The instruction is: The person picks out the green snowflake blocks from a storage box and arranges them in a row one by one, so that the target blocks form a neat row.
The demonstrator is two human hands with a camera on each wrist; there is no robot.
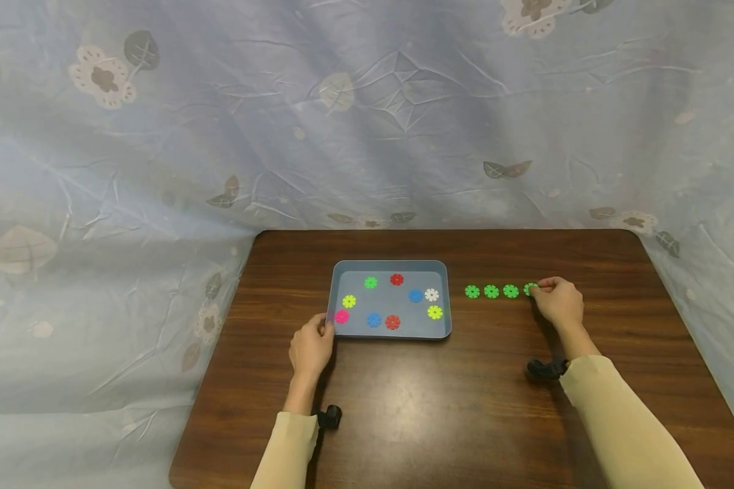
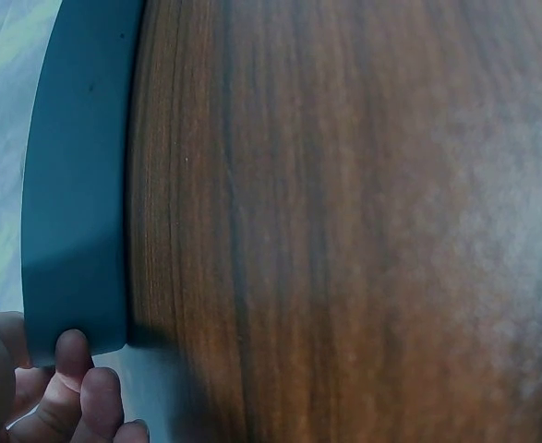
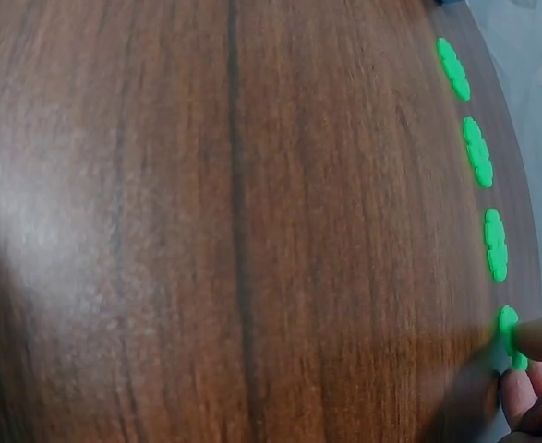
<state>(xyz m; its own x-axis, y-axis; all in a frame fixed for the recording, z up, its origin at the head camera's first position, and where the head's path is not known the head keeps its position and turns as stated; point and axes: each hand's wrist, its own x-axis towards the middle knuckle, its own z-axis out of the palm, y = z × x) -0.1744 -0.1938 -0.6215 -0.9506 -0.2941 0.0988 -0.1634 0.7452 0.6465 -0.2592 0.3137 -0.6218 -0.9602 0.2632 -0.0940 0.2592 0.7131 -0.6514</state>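
Note:
At the right end of a row of green snowflake discs (image 1: 491,291), my right hand (image 1: 561,303) pinches a green snowflake disc (image 3: 508,330) between thumb and fingers. That disc is at or just above the table; I cannot tell which. My left hand (image 1: 312,345) grips the front left corner of a grey-blue tray (image 1: 388,334), whose side wall (image 2: 81,185) fills the left of the left wrist view. Loose inside the tray are several discs, among them a green disc (image 1: 370,282), a red disc (image 1: 396,279), a white disc (image 1: 431,295) and a pink disc (image 1: 342,316).
The dark wooden table (image 1: 440,407) carries the tray and the row, which runs rightward from the tray's right side. A patterned grey curtain (image 1: 367,156) hangs behind the table's far edge and along both sides. Each wrist wears a black camera (image 1: 546,369).

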